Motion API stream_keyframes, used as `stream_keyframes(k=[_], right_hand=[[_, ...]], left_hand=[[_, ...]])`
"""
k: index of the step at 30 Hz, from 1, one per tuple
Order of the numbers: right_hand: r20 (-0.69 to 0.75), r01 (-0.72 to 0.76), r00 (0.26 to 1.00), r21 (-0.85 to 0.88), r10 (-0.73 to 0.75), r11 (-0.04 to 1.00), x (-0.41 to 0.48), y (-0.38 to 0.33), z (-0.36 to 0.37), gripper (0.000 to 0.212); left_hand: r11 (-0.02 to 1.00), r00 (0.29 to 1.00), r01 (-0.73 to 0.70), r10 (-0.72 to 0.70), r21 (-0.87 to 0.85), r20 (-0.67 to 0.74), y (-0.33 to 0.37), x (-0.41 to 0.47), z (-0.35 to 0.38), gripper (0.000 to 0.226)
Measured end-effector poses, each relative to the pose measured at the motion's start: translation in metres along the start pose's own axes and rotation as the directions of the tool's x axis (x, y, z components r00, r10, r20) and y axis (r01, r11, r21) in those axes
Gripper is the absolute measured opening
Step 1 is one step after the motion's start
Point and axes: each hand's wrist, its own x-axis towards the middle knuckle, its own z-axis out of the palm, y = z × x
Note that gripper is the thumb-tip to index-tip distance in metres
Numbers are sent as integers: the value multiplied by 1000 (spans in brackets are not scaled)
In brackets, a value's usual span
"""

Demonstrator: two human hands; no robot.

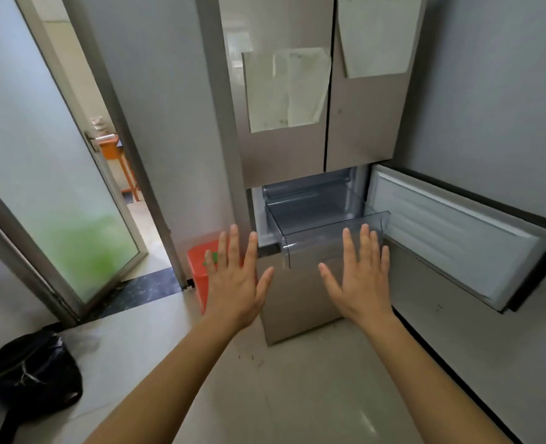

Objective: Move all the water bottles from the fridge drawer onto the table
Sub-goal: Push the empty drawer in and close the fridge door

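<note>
While the left hand hovers flat, fingers spread and empty, left of the fridge, the right hand, equally spread and empty, faces the pulled-out clear drawer and is nearer. No water bottles show inside the drawer.

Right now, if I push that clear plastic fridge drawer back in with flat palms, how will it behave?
The clear plastic drawer looks empty, so it is probably light and should slide easily. Its thin see-through walls may flex under a hard shove. Pushed by the right hand alone, off-centre, it might skew and jam.
</note>
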Motion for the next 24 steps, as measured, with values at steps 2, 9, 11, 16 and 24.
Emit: stream_keyframes(k=[2,9,11,16,24], right_hand=[[28,3,1000,-7,-2,1000,20,17,12,86],[114,-90,990,94,79,992,92,54,71,86],[152,-137,981,105,120,985,117,64,89,87],[313,-307,917,153,249,939,174,93,119,91],[482,-537,796,283,366,794,215,156,170,94]], left_hand=[[1000,1000,9,-9,-8,10,11,19,17,74],[999,994,-11,15,-35,111,23,99,101,75],[998,985,-35,42,-46,166,25,131,124,75],[989,947,-105,130,-100,294,41,197,175,76],[963,868,-121,221,-242,445,90,251,246,74]])
